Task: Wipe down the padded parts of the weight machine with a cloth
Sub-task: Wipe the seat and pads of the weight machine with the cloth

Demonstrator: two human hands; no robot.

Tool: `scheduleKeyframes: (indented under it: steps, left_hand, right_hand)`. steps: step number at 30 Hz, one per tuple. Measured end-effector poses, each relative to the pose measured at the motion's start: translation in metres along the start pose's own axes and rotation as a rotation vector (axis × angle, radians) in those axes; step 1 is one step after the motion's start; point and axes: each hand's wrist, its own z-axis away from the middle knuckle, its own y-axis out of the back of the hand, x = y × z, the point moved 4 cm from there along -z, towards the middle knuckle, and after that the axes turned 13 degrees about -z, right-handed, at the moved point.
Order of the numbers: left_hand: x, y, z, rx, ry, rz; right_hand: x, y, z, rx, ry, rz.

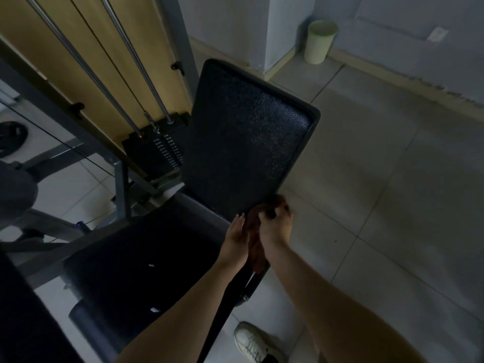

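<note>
Where black back pad point(243, 137) meets seat pad point(136, 258), at the pad's lower right corner: brown cloth point(255, 239) bunched between both hands. Left hand point(235, 235) flat against the cloth, fingers straight; right hand point(276, 222) curled tight around it. Beyond, pale bin point(320, 41) by the wall; white shoe point(252, 341) on tiles.

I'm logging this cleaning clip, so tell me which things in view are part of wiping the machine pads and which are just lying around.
Part of the job:
brown cloth
back pad
seat pad
left hand
right hand

Just lying about:
waste bin
weight stack
weight plate
white shoe
</note>
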Motion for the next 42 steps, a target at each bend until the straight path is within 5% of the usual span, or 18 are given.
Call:
scheduleKeyframes:
  steps: [3,10,15,19,24,28,35,42]
  left_hand:
    - [-0.007,0.002,0.001,0.002,-0.006,-0.036]
    - [-0.028,0.001,0.002,0.026,0.0,0.214]
    - [-0.037,-0.004,-0.002,0.035,0.031,0.332]
    - [-0.035,-0.005,0.007,0.014,0.109,0.456]
    - [-0.034,0.025,0.013,0.033,0.123,0.619]
    - [-0.036,0.07,0.0,0.275,0.116,0.793]
    - [-0.038,0.117,-0.052,0.749,0.126,0.577]
    - [-0.045,0.155,-0.134,0.722,0.018,-0.074]
  right_hand:
    - [-0.022,0.008,-0.006,0.073,0.151,-0.064]
    - [0.0,-0.013,-0.003,0.079,0.113,-0.02]
    - [0.028,-0.023,-0.002,0.015,-0.096,0.053]
    - [0.052,-0.027,0.024,-0.141,-0.384,0.036]
    - [0.019,-0.056,0.047,-0.483,-0.305,0.116]
    - [-0.013,-0.09,0.052,-0.76,-0.381,-0.04]
    - [-0.051,-0.124,0.008,-0.652,0.45,0.549]
    - [-0.043,-0.16,-0.021,-0.805,1.122,0.762]
